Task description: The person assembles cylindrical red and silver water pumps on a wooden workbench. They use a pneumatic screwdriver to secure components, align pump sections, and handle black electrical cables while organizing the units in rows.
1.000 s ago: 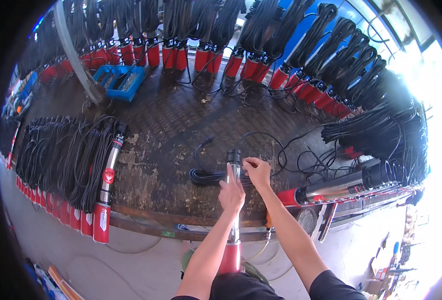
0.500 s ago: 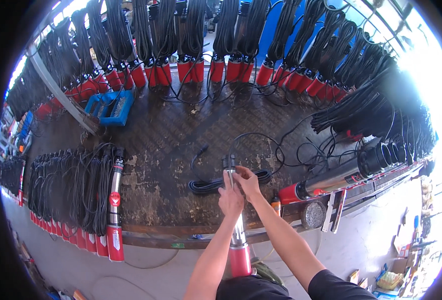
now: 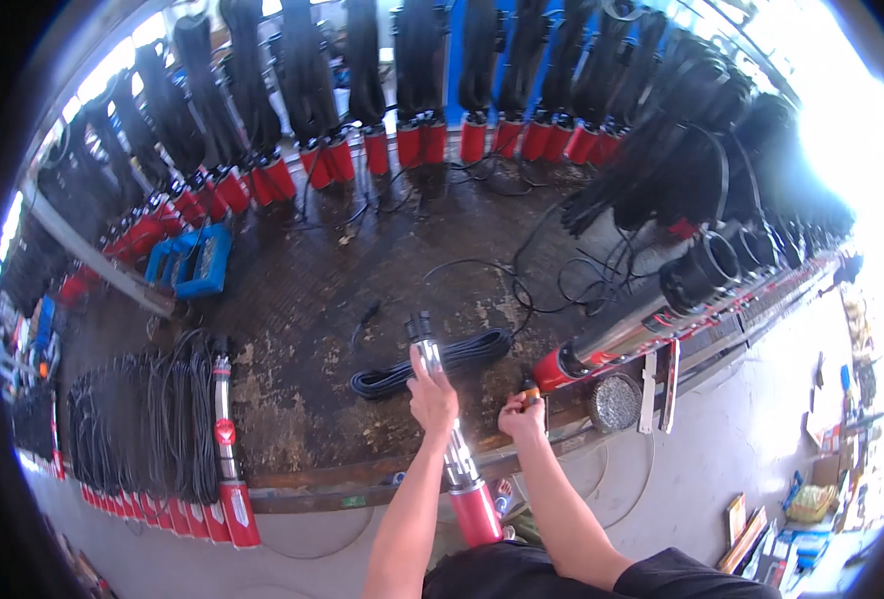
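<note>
My left hand [image 3: 433,399] is wrapped round the upper part of a slim submersible pump [image 3: 459,461], a silver tube with a red lower end. It leans over the table's front edge, its red end against my lap and its black top over the table. My right hand [image 3: 522,416], off to the right at the table edge, has its fingers closed on a small orange-and-black handle [image 3: 532,391]; what kind of tool it belongs to is hidden. Behind the pump's upper part lies a coiled black cable [image 3: 382,381] on the table.
More red-ended pumps with hanging black cables [image 3: 422,60] line the far edge. Others stand at the left [image 3: 227,439] and lie at the right [image 3: 612,334]. A blue divided bin [image 3: 202,285] sits at the back left. A round dish of small bits [image 3: 617,401] hangs by the right edge.
My right hand has left the pump's top and moved right and down to the orange-and-black handle. My left hand stays on the pump. The view has shifted.
</note>
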Motion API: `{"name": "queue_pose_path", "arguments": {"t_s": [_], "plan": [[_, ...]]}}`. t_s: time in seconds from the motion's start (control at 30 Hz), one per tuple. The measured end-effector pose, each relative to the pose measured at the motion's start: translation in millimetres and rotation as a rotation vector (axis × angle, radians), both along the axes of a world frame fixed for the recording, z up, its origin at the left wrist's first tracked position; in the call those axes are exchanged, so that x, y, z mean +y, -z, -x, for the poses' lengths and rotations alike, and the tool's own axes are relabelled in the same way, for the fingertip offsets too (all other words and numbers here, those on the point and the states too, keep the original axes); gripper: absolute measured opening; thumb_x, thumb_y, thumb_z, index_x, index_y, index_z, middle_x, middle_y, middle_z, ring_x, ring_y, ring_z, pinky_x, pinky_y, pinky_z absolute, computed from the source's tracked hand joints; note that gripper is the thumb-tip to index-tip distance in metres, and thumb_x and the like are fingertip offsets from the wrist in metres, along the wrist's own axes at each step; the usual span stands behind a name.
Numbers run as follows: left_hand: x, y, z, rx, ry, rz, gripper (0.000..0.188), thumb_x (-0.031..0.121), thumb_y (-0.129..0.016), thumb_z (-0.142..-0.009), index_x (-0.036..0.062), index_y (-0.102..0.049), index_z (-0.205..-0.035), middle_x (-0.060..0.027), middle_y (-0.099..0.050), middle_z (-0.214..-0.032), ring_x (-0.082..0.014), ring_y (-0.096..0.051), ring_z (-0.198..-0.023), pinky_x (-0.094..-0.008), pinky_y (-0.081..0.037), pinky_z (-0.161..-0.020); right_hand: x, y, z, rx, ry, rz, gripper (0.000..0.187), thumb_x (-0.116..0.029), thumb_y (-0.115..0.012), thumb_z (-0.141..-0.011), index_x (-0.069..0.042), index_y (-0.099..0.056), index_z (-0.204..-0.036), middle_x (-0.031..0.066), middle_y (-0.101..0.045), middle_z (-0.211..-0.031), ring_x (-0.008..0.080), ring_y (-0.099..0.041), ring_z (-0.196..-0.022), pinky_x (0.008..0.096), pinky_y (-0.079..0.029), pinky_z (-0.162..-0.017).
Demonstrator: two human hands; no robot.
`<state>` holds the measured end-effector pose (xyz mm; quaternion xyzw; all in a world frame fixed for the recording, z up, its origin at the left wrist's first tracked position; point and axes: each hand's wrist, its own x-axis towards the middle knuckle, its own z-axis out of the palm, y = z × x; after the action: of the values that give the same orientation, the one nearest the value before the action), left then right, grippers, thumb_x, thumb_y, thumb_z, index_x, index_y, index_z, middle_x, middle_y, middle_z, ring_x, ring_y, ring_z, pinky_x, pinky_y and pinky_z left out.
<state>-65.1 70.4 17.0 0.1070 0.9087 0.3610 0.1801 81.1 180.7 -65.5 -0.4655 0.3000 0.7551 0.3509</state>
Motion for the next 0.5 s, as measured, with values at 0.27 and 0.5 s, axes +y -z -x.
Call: {"name": "queue_pose_path", "arguments": {"t_s": [0.27, 0.5], "plan": [[0.9, 0.2, 3.7, 0.066, 0.022, -0.019, 0.061, 0.032, -0.044, -0.103, 0.0297, -0.018, -0.158, -0.0247, -0.06, -0.116, -0.0455, -0.063, -0.1, -0.0551, -0.048, -0.089, 17.8, -41.1, 32.6, -0.083, 0.35, 0.107, 0.033, -0.046, -0.064, -0.088, -0.021, -0.056, -0.069, -0.0097, -0.049, -0.057, 0.0051, -0.054, -0.053, 0.0198, -0.033, -0.043], [3.0, 2.6, -0.6, 0.048, 0.003, 0.036, 0.061, 0.031, -0.046, -0.103, 0.0297, -0.019, -0.158, -0.0234, -0.059, -0.113, -0.0447, -0.062, -0.098, -0.0555, -0.047, -0.086, -10.9, -113.0, 31.8, 0.308, 0.334, -0.169, 0.049, -0.051, -0.071, -0.075, -0.004, -0.057, -0.079, 0.0004, -0.052, -0.065, 0.0109, -0.042, -0.045, 0.025, -0.033, -0.045]]}}
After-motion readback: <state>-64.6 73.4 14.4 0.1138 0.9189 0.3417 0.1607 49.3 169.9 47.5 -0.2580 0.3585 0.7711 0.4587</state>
